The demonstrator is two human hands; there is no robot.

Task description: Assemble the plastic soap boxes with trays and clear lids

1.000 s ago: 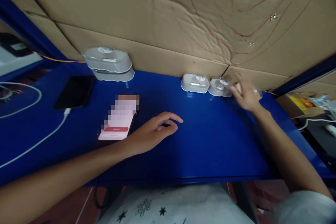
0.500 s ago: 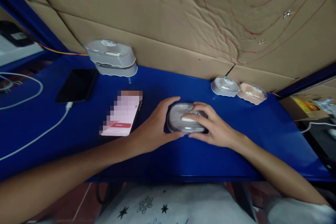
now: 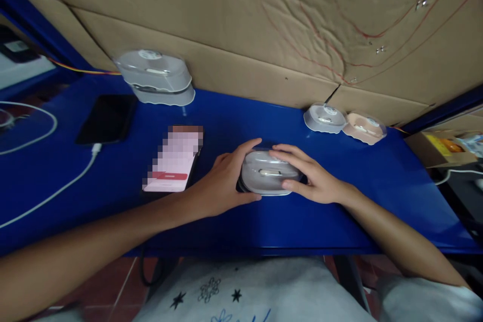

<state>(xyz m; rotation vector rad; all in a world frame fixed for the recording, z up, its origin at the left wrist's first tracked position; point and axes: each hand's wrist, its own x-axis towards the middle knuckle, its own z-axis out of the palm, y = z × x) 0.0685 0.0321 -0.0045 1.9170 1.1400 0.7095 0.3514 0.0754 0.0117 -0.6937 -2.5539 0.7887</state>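
A small oval plastic box with a clear domed lid and a pale bar-shaped handle sits between my hands on the blue table. My left hand wraps round its left end, the thumb along the near side and the fingers along the far side. At the other end, my right hand grips the lid's right part, with its thumb on the near side and fingers at the far edge. The box's underside and right end are partly hidden by my hands.
Left of my hands lie a lit phone and a dark phone on a white cable. Stacked lidded boxes stand by the cardboard wall. A grey box and a pink box sit at back right.
My right hand's fingers have moved off the lid's handle to its right end and far edge, leaving the handle uncovered. My left hand stays round the left end. The view has shifted slightly.
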